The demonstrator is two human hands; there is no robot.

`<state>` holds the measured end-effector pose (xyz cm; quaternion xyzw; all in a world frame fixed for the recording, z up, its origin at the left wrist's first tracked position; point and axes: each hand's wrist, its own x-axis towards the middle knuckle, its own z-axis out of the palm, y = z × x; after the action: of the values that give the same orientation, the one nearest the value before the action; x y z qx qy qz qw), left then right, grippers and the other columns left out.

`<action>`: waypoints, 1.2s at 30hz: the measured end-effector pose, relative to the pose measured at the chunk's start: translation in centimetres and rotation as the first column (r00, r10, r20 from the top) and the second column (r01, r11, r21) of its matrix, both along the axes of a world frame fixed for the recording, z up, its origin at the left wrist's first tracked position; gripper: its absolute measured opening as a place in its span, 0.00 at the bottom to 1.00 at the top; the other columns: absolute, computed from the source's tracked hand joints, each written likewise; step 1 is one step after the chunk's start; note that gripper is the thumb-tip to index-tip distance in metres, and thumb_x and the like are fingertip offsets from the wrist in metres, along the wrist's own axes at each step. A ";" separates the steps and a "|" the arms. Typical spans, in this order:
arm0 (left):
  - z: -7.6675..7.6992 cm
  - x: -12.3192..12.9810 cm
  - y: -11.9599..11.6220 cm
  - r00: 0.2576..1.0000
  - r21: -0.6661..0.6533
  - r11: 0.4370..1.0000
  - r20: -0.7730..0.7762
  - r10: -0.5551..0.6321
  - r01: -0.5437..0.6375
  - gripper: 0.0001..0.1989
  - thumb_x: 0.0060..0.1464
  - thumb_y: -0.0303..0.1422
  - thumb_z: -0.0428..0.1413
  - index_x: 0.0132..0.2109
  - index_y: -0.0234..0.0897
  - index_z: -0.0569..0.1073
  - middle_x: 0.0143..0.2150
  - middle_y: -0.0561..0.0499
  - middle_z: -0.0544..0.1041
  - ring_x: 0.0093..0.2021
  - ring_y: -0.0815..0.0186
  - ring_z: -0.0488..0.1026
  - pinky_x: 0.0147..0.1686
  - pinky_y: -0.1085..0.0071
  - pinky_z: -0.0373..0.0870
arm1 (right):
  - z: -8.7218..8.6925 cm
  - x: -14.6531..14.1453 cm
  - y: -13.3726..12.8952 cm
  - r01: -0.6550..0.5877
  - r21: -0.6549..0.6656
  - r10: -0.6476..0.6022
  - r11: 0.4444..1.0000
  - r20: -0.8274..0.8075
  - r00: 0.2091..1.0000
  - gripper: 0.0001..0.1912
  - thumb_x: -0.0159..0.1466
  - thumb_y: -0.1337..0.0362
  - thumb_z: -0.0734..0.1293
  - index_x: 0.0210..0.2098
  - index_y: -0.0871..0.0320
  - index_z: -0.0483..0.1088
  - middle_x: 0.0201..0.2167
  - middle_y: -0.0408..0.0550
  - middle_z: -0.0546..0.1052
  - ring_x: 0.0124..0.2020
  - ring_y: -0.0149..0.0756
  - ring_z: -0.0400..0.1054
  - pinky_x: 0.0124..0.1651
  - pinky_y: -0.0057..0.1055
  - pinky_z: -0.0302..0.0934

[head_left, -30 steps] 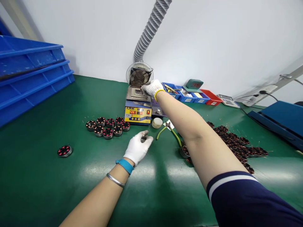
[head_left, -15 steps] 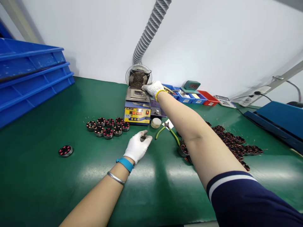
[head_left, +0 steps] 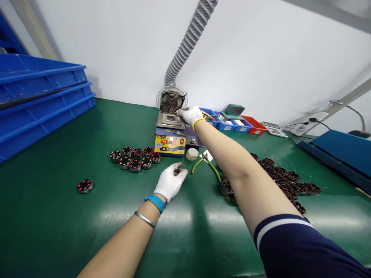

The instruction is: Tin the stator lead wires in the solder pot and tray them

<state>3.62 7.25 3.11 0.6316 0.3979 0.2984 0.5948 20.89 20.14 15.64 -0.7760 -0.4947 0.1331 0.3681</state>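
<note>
My right hand (head_left: 190, 115), in a white glove with a yellow cuff, reaches to the right edge of a solder pot (head_left: 170, 143) with a red digital display. Its fingers are pinched together there; what they hold is too small to make out. Low over the table, my left hand (head_left: 171, 180) is gloved too, its thumb and fingers curved apart around nothing. A pair of green-handled cutters (head_left: 213, 166) lies open to its right, near a round pale tin (head_left: 191, 154). Wound motor stators (head_left: 135, 166) stand in a cluster left of the pot.
One stator (head_left: 85, 185) lies alone at left. A large group of dark stators (head_left: 285, 181) spreads behind my right forearm. Behind the pot are a fan (head_left: 171, 103) and a grey hose (head_left: 189, 42). Blue bins (head_left: 242, 125), a red bin (head_left: 255, 125) and stacked blue crates (head_left: 58, 96) border the table.
The camera view has shifted slightly, so everything sits a little lower. Both hands keep nearly the same pose, the right one still at the pot.
</note>
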 end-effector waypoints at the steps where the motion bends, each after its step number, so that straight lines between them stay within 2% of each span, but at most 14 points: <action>1: 0.0 0.0 0.0 1.000 -0.005 1.000 0.008 0.000 0.000 0.21 0.53 0.33 0.57 0.52 0.28 0.72 0.43 0.41 0.78 0.42 0.61 0.75 0.47 0.66 0.68 | 0.1 -0.2 -0.7 -0.014 0.015 0.014 1.000 -0.025 1.000 0.15 0.60 0.58 0.68 0.37 0.66 0.72 0.21 0.44 0.70 0.23 0.28 0.66 0.32 0.24 0.64; 4: 0.3 0.0 -0.1 0.997 -0.035 0.999 0.070 -0.009 0.012 0.25 0.49 0.33 0.59 0.54 0.27 0.69 0.41 0.42 0.78 0.40 0.62 0.74 0.44 0.67 0.69 | -0.2 -1.1 -4.0 -0.086 0.081 0.101 0.993 -0.205 0.974 0.14 0.61 0.58 0.68 0.39 0.64 0.71 0.21 0.43 0.70 0.19 0.23 0.61 0.26 0.21 0.62; 5: 0.4 -0.1 -0.1 0.990 -0.072 0.997 0.138 -0.014 0.024 0.28 0.47 0.34 0.60 0.54 0.27 0.68 0.41 0.43 0.77 0.38 0.63 0.74 0.42 0.68 0.69 | -0.6 -1.5 -5.6 -0.117 0.106 0.145 0.987 -0.312 0.939 0.14 0.61 0.59 0.69 0.40 0.63 0.70 0.21 0.42 0.70 0.18 0.22 0.60 0.24 0.20 0.62; 7: 0.6 -0.5 0.1 0.939 -0.194 0.978 0.343 -0.004 0.076 0.31 0.42 0.35 0.62 0.54 0.30 0.66 0.40 0.45 0.76 0.36 0.64 0.74 0.36 0.69 0.69 | -1.6 -2.2 -9.1 -0.175 0.155 0.232 0.972 -0.544 0.806 0.14 0.58 0.61 0.71 0.40 0.62 0.70 0.22 0.42 0.71 0.17 0.21 0.59 0.20 0.19 0.58; 9: 0.9 -1.0 0.3 0.837 -0.336 0.921 0.547 0.022 0.195 0.29 0.39 0.38 0.63 0.50 0.33 0.67 0.38 0.46 0.76 0.33 0.64 0.74 0.31 0.70 0.68 | -2.8 -3.0 -12.8 -0.203 0.165 0.260 0.965 -0.703 0.663 0.16 0.54 0.62 0.73 0.39 0.62 0.69 0.23 0.41 0.71 0.16 0.21 0.58 0.17 0.19 0.54; 11: 1.1 -1.6 0.6 0.747 -0.410 0.843 0.664 0.014 0.349 0.24 0.39 0.39 0.61 0.44 0.33 0.70 0.34 0.47 0.76 0.31 0.63 0.73 0.29 0.69 0.68 | -4.2 -3.8 -16.2 -0.204 0.144 0.235 0.968 -0.799 0.553 0.20 0.50 0.63 0.74 0.40 0.62 0.68 0.22 0.40 0.71 0.15 0.21 0.57 0.16 0.19 0.52; 13: 1.3 -2.0 0.6 0.698 -0.422 0.775 0.715 -0.034 0.470 0.19 0.39 0.39 0.60 0.38 0.32 0.73 0.31 0.46 0.75 0.30 0.61 0.73 0.28 0.66 0.69 | -5.5 -4.7 -18.9 -0.179 0.124 0.196 0.976 -0.859 0.472 0.23 0.48 0.61 0.75 0.41 0.62 0.68 0.21 0.39 0.70 0.14 0.21 0.57 0.16 0.20 0.52; 15: 1.3 -2.2 0.4 0.686 -0.408 0.750 0.723 -0.084 0.521 0.14 0.40 0.37 0.60 0.35 0.32 0.74 0.32 0.45 0.75 0.29 0.60 0.72 0.27 0.64 0.70 | -6.6 -5.5 -20.8 -0.134 0.121 0.167 0.984 -0.889 0.426 0.26 0.46 0.60 0.76 0.41 0.62 0.68 0.21 0.38 0.69 0.14 0.21 0.57 0.16 0.20 0.52; 20: 1.1 -2.2 -0.4 0.747 -0.378 0.782 0.645 -0.161 0.495 0.13 0.38 0.31 0.62 0.35 0.32 0.74 0.33 0.47 0.75 0.29 0.62 0.73 0.24 0.67 0.70 | -8.6 -6.9 -22.8 -0.024 0.163 0.161 0.986 -0.916 0.367 0.28 0.46 0.58 0.76 0.43 0.61 0.67 0.20 0.37 0.68 0.15 0.21 0.57 0.17 0.21 0.51; 24: 1.1 -2.1 -0.7 0.824 -0.344 0.795 0.472 -0.313 0.499 0.18 0.40 0.37 0.66 0.35 0.32 0.72 0.29 0.51 0.73 0.22 0.69 0.69 0.21 0.71 0.67 | -10.3 -7.4 -23.0 0.042 0.207 0.186 0.977 -0.936 0.300 0.31 0.46 0.53 0.76 0.43 0.61 0.66 0.20 0.36 0.66 0.15 0.21 0.55 0.16 0.21 0.48; 27: 1.1 -2.1 -0.9 0.877 -0.336 0.829 0.345 -0.334 0.448 0.22 0.37 0.42 0.68 0.34 0.32 0.70 0.27 0.52 0.71 0.22 0.70 0.68 0.20 0.73 0.66 | -11.4 -7.7 -23.1 0.047 0.233 0.210 0.971 -0.933 0.292 0.33 0.45 0.51 0.75 0.44 0.62 0.66 0.19 0.36 0.65 0.14 0.20 0.53 0.16 0.22 0.47; 31: 1.3 -2.3 -1.5 0.908 -0.317 0.866 0.294 -0.298 0.387 0.25 0.34 0.43 0.69 0.35 0.31 0.71 0.28 0.52 0.71 0.24 0.70 0.68 0.22 0.73 0.65 | -11.8 -7.6 -23.3 0.032 0.239 0.214 0.971 -0.915 0.342 0.33 0.45 0.51 0.75 0.45 0.62 0.66 0.22 0.37 0.66 0.16 0.21 0.56 0.18 0.23 0.51; 34: 1.6 -2.3 -1.6 0.932 -0.284 0.904 0.264 -0.247 0.320 0.25 0.33 0.42 0.70 0.35 0.30 0.73 0.29 0.51 0.73 0.26 0.71 0.67 0.26 0.73 0.64 | -12.0 -7.1 -23.3 -0.003 0.266 0.241 0.964 -0.870 0.429 0.36 0.47 0.50 0.73 0.49 0.63 0.64 0.23 0.39 0.68 0.18 0.25 0.60 0.21 0.25 0.56; 36: 2.2 -2.2 -1.3 0.951 -0.213 0.942 0.229 -0.209 0.259 0.22 0.35 0.41 0.69 0.34 0.29 0.74 0.29 0.50 0.74 0.26 0.71 0.67 0.26 0.73 0.63 | -12.2 -6.8 -23.2 -0.034 0.302 0.280 0.953 -0.831 0.480 0.39 0.48 0.48 0.71 0.52 0.65 0.63 0.24 0.41 0.68 0.20 0.27 0.62 0.22 0.27 0.57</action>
<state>1.45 5.92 5.32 0.5638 0.2900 0.2379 0.7359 14.11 -3.09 3.47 -0.5030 -0.3245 0.4755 0.6447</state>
